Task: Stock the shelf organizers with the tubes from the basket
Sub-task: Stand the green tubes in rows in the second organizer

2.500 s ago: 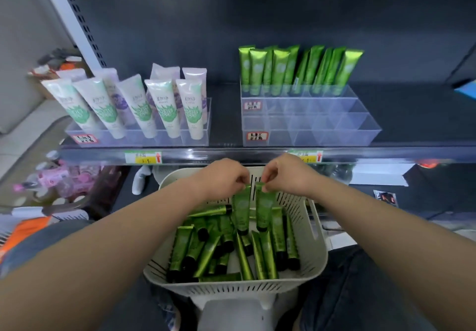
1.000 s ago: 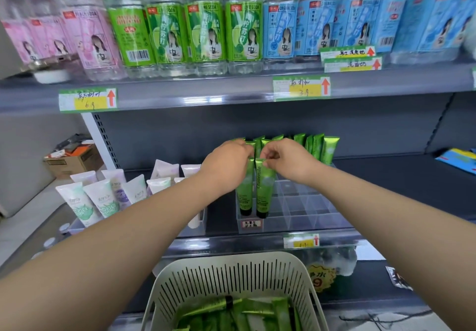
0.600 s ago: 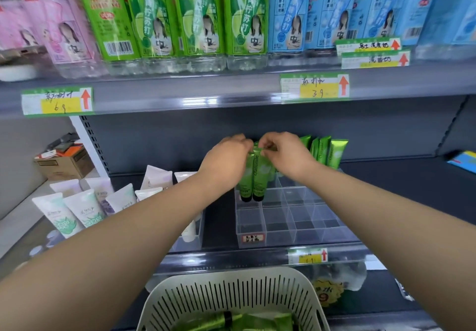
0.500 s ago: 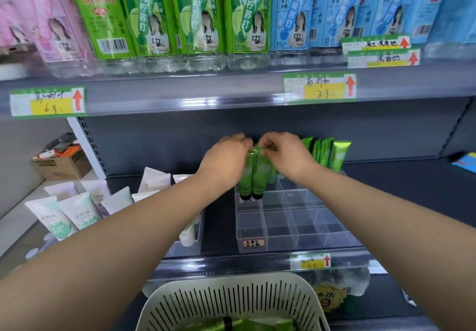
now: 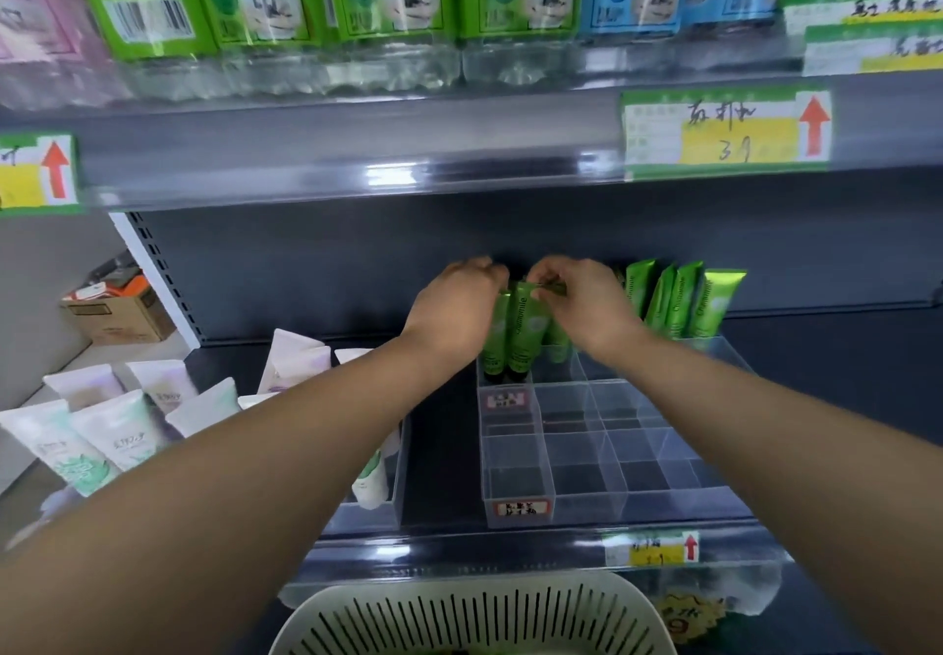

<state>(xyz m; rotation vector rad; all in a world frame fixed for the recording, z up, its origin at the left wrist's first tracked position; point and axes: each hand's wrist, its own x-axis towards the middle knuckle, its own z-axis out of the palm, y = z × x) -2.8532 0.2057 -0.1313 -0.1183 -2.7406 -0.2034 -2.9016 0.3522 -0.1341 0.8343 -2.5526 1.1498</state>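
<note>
Two green tubes stand cap-down at the back left cells of the clear shelf organizer (image 5: 607,481). My left hand (image 5: 454,312) pinches the top of the left green tube (image 5: 494,343). My right hand (image 5: 587,307) pinches the top of the right green tube (image 5: 523,338). A row of green tubes (image 5: 678,305) stands in the organizer's back row to the right of my hands. The white slotted basket (image 5: 474,619) shows only its rim at the bottom edge; its contents are out of view.
White tubes (image 5: 112,435) stand in a second clear organizer on the left of the same shelf. Bottles with green and blue labels (image 5: 388,1) line the shelf above, whose front edge carries price tags (image 5: 724,134). A cardboard box (image 5: 122,312) sits on the floor far left.
Both hands lifted a tube each out of the basket, carried them up to the shelf organizer and lowered them into its back left cells. The view has closed in on the shelf.
</note>
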